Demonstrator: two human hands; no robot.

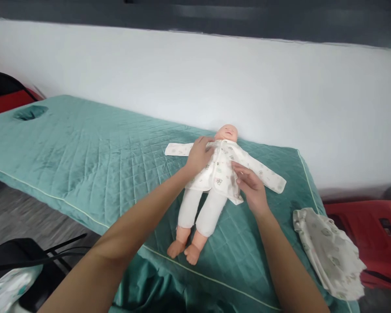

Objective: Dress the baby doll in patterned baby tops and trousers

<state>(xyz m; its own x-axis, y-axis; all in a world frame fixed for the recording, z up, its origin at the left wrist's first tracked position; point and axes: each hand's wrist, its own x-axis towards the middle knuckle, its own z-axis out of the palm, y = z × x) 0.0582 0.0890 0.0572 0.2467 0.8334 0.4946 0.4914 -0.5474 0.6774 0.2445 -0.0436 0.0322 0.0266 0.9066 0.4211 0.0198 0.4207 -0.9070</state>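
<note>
A baby doll (227, 132) lies on its back on the green quilted cover, head toward the wall and bare feet toward me. It wears a white printed baby shirt (227, 179) with both sleeves spread out sideways, and white cloth covers its legs. My left hand (200, 157) rests on the shirt near the shoulder at the left, fingers extended and apart. At the other side of the shirt is my right hand (252, 187), its fingers stretched out with the tips at the shirt's side. Neither hand visibly grips the cloth.
The green padded bed (117, 174) runs along the white wall, with a hole at its far left. A folded printed cloth (329, 252) lies at the right edge. Beside the bed are a red case (371, 230) and a black chair (22, 261) with cloth on it.
</note>
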